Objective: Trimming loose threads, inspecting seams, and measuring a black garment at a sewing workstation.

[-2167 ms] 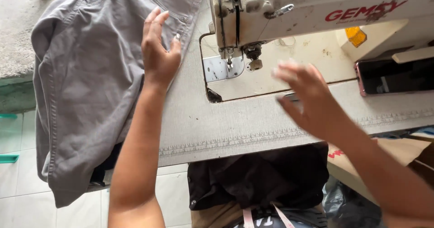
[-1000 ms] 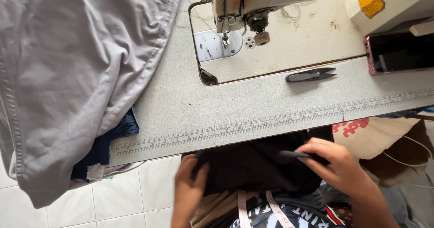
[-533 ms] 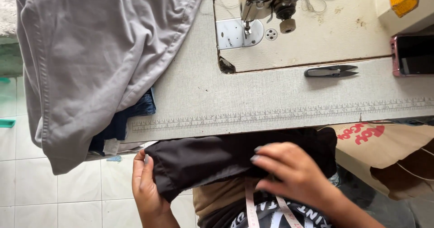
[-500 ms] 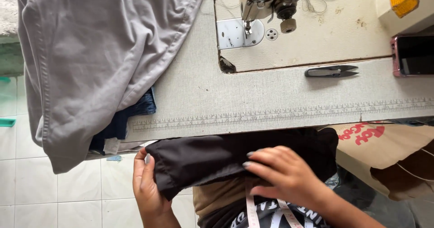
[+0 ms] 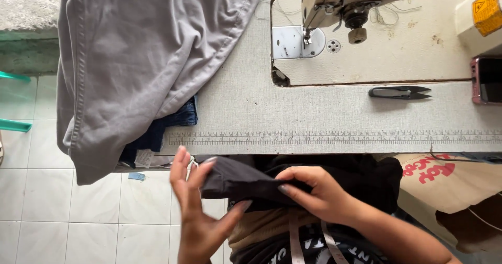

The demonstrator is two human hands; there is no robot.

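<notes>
While a grey garment (image 5: 141, 60) drapes over the left end of the counter (image 5: 314, 122) and hangs toward the tiled floor (image 5: 63, 211), both hands grip a folded piece of black fabric (image 5: 246, 180) held in the person's lap, just below the counter's front edge with its printed ruler strip (image 5: 334, 137). The left hand (image 5: 196, 211) pinches the cloth's left end between thumb and fingers, and the right hand (image 5: 319, 193) clamps over its middle. Black thread snips (image 5: 400, 92) lie on the counter beside the sewing machine (image 5: 334, 7), with dark blue denim (image 5: 172, 125) tucked under the grey garment.
</notes>
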